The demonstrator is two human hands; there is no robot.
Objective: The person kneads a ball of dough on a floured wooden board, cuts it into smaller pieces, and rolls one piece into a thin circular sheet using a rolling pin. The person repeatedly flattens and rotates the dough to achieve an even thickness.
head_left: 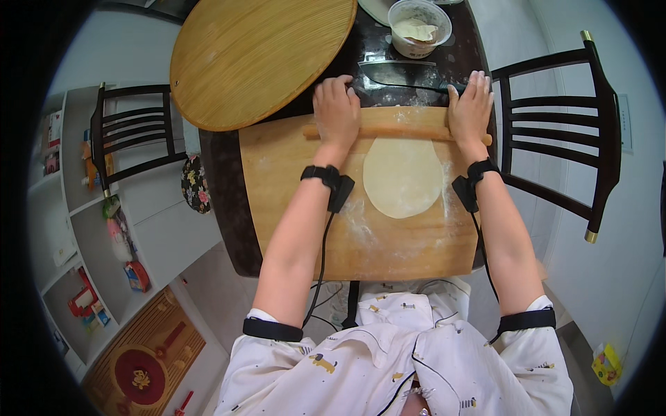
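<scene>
A thin, pale round sheet of dough lies on the wooden board, its far edge under a wooden rolling pin. My left hand rests palm down over the left part of the pin, fingers reaching forward past it. Over the pin's right end lies my right hand, also palm down, with its fingers stretched out. Neither hand wraps its fingers round the pin. White flour is smeared on the board about the dough.
A large round wooden board leans in at the far left of the dark table. A clear tub with white flour stands at the back. Dark chairs flank the table, one at left, another at right. Black cables hang from both wrist straps.
</scene>
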